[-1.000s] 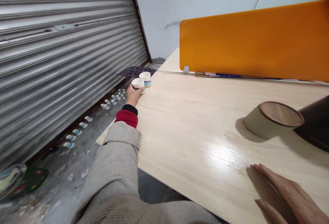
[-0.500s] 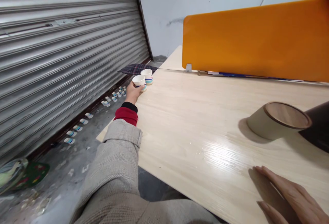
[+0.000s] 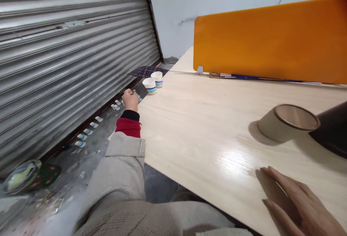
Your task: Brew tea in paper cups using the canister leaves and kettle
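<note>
Slack, empty left hand (image 3: 130,101) by the table edge (image 3: 146,98), a gap from two cups (image 3: 150,87), right hand (image 3: 307,200) unclenched

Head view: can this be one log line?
two round white blue-banded paper cups: upright on pale wooden table; left hand: apart from cups; right hand: over table

On the table (image 3: 195,124), cups (image 3: 150,88) stand left of a container (image 3: 273,125).

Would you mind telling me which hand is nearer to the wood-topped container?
Right. The right hand is in front of the container, apart from it; the left hand is far to its left.
</note>
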Demonstrator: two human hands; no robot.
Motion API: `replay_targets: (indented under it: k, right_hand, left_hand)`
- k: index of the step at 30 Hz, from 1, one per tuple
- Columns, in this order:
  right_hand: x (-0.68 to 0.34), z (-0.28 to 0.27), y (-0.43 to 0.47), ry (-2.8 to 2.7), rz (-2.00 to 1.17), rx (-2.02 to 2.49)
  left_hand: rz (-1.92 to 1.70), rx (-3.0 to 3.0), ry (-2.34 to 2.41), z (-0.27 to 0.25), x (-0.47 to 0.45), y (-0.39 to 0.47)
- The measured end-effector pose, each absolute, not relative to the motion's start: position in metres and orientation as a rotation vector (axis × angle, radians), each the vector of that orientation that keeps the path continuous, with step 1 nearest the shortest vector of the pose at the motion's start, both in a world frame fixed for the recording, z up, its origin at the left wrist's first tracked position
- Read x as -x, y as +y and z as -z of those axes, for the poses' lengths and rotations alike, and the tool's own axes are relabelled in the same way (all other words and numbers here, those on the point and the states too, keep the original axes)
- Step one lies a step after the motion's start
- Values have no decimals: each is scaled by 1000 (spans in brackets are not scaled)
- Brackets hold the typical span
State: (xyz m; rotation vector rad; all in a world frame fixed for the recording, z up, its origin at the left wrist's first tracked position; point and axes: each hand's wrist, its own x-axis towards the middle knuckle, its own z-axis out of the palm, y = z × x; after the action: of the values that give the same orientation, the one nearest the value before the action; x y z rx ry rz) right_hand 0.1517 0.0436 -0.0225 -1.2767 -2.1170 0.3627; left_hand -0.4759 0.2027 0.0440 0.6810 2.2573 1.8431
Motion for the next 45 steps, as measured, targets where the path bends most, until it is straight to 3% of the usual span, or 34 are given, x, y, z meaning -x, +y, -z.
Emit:
replay_targets:
  k: [4, 11, 17, 22, 24, 32, 45]
  right_hand:
    - [-150, 17, 47, -2245, -289, 1187]
    - [-139, -13, 37, -2183, -239, 1015]
    - [-195, -48, 9, -1951, 158, 1127]
    - [-294, -79, -25, -1530, 764, 1636]
    - [-331, -85, -34, -1465, 868, 1843]
    - [-390, -86, -26, -1644, 620, 2265]
    - [-398, -98, -16, -1425, 507, 2150]
  left_hand:
    - [-1850, -962, 2208, -60, 418, 149]
    - [-1385, -1819, 1755, -28, 223, 27]
    - [-1315, -2370, 1293, 2, 122, 6]
    - [-1274, -2486, 1160, 1, 92, 20]
    - [-1211, -2539, 1180, 4, 86, 23]
    - [-1082, -2624, 1245, 13, 83, 25]
    - [-1075, -2578, 1258, 13, 82, 25]
